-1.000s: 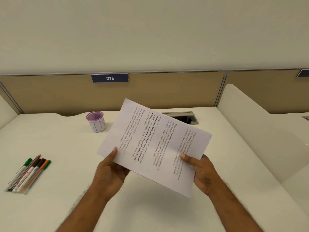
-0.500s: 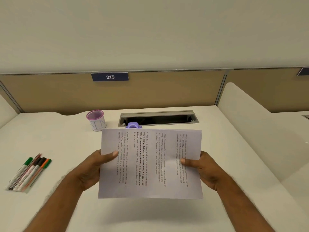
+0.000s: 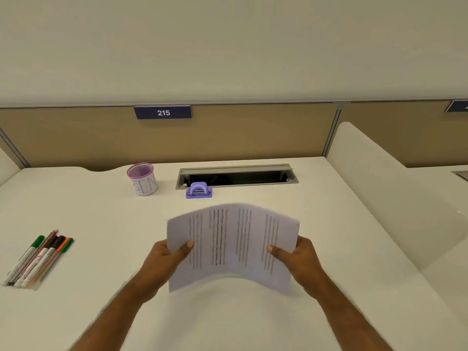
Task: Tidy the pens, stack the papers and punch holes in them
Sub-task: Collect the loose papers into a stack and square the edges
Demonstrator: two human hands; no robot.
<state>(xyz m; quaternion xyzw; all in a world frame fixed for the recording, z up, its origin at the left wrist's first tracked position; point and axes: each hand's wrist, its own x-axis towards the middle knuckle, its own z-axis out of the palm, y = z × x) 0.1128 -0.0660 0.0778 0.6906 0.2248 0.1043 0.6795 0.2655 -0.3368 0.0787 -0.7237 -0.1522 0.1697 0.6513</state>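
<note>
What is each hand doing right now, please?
Left hand: closed on the left edge of the papers.
Right hand: closed on their right edge.

On the far partition, above my desk and a little left of centre, a dark blue plate point(image 3: 162, 113) reads "215" in white. A second dark plate point(image 3: 457, 106) sits at the far right edge, cut off so I cannot read it. The pen cup point(image 3: 143, 179) at the far left of the desk carries pale handwritten letters that look like "BLN", though I am not sure. The papers point(image 3: 231, 245) I hold show printed lines, blurred beyond reading.
</note>
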